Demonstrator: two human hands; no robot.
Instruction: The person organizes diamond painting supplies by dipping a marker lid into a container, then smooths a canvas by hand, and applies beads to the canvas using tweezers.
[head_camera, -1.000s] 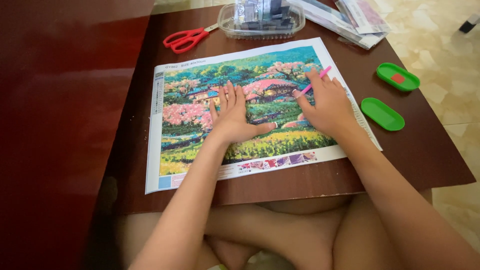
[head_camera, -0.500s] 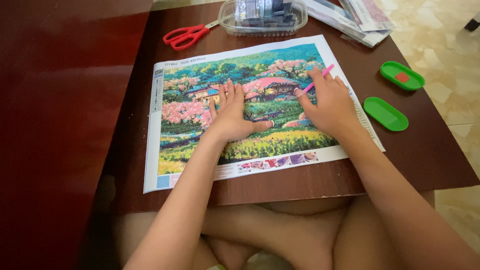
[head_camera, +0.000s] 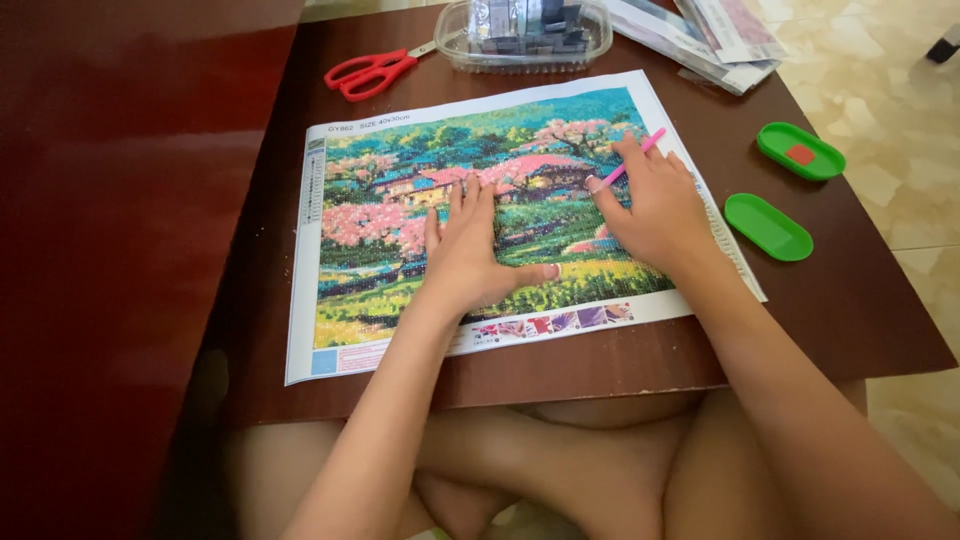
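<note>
Currently your right hand (head_camera: 660, 215) pinches the slim pink plastic pen (head_camera: 632, 160); your left hand (head_camera: 470, 255) lies flat and open, holding nothing, on the colourful landscape mosaic canvas (head_camera: 400, 300). Lifting that palm could let the sheet shift, misplacing the tip.

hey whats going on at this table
A person seated at a dark brown wooden table is bent over a colourful landscape mosaic canvas. The left hand lies flat on the picture, fingers spread. The right hand holds a slim pink pen tool with its tip against the canvas. Two green oval trays sit to the right; red-handled scissors and a clear plastic box lie at the far edge.
</note>
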